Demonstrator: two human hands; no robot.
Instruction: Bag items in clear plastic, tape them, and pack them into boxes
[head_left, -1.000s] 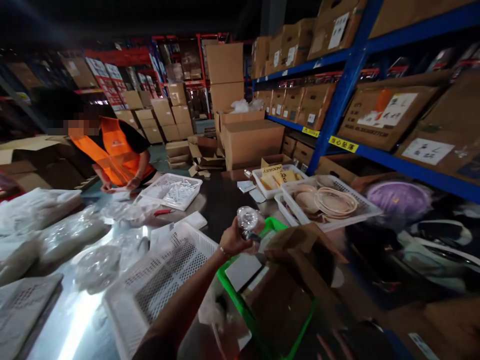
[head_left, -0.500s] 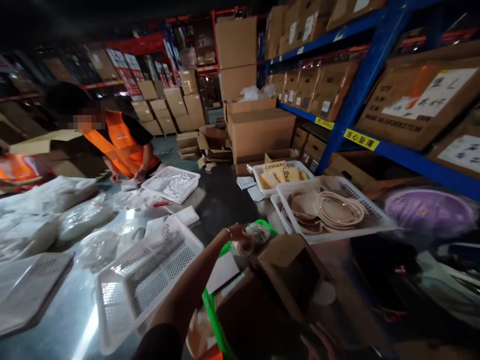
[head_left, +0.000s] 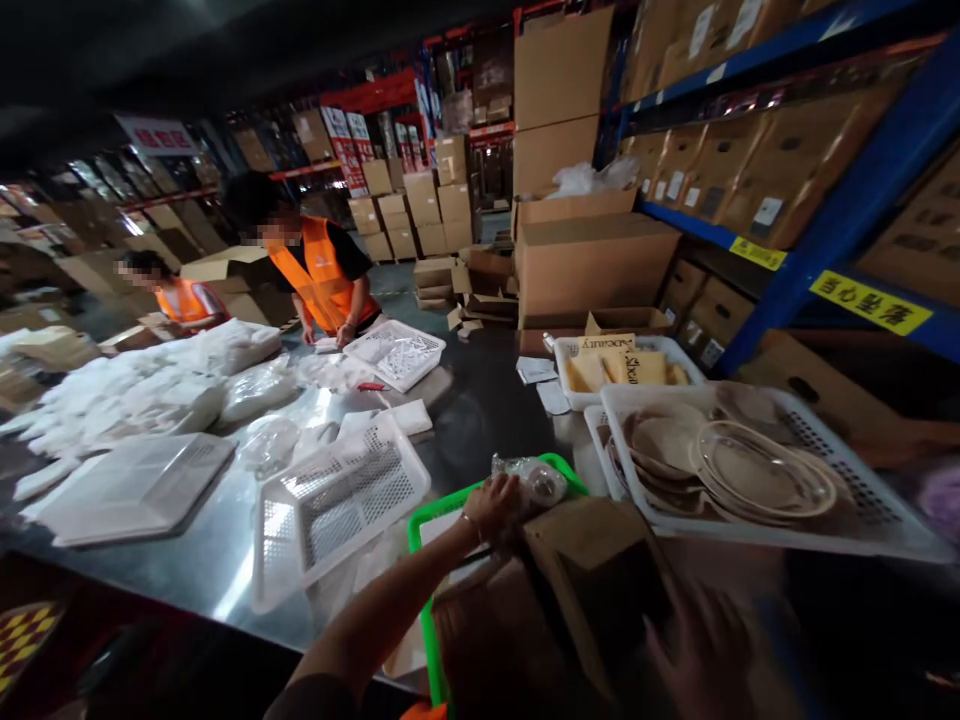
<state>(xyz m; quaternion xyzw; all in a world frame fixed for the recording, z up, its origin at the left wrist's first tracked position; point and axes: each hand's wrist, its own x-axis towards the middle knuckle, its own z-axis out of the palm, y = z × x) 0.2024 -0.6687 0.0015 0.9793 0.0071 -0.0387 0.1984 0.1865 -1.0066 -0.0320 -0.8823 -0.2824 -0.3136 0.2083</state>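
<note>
My left hand (head_left: 495, 507) reaches over the green-rimmed basket (head_left: 415, 535), its fingers closed on a clear plastic bag (head_left: 544, 482) with a pale round item inside. Just in front of it is an open brown cardboard box (head_left: 592, 535), tilted in the basket. My right hand (head_left: 701, 645) is low on the right, dim and blurred, with fingers spread beside the box. It appears to hold nothing. White paper or card shows partly under my left forearm.
White baskets hold beige round pouches (head_left: 660, 440) and yellow printed packets (head_left: 630, 368) on the right. A perforated white basket (head_left: 341, 500) stands left. Packed white bags (head_left: 180, 385) cover the far left table. Two people in orange vests (head_left: 319, 275) work beyond. Blue shelving (head_left: 810, 230) rises right.
The view has swung left, so the surroundings appear shifted right. My left hand stays at the plastic bag. My right hand has come up and further into view beside the box.
</note>
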